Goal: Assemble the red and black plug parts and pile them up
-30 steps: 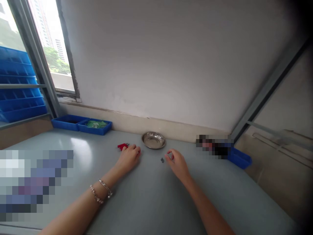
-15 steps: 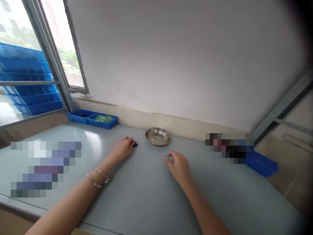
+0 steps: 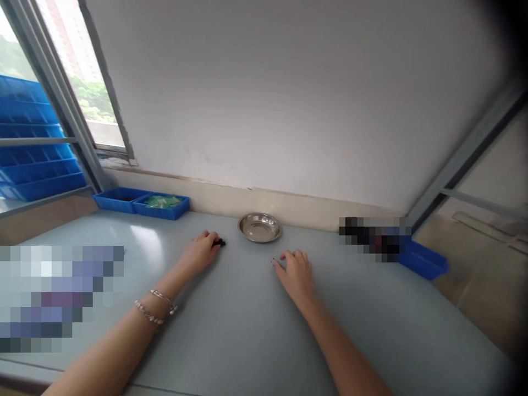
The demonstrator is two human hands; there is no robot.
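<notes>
Left of the centre of the grey table (image 3: 231, 324), my left hand (image 3: 202, 252) rests with its fingers closed on small black pieces (image 3: 219, 242), partly hidden by the fingertips. Their exact shape is too small to tell. My right hand (image 3: 295, 272) is to the right, low over the table, with thumb and fingers apart and nothing between them. Beyond and between both hands stands a round shiny metal dish (image 3: 259, 227), touched by neither; nothing shows in it.
Two blue trays (image 3: 119, 199) stand at the back left, one with green bags (image 3: 163, 202). Stacked blue bins (image 3: 37, 140) are on the far left. A blue bin (image 3: 424, 259) sits at the right edge. Pixelated patches hide items on both sides.
The view has shifted, so the surroundings appear further left. More of the black pieces shows at my left fingertips. My right hand keeps its open shape.
</notes>
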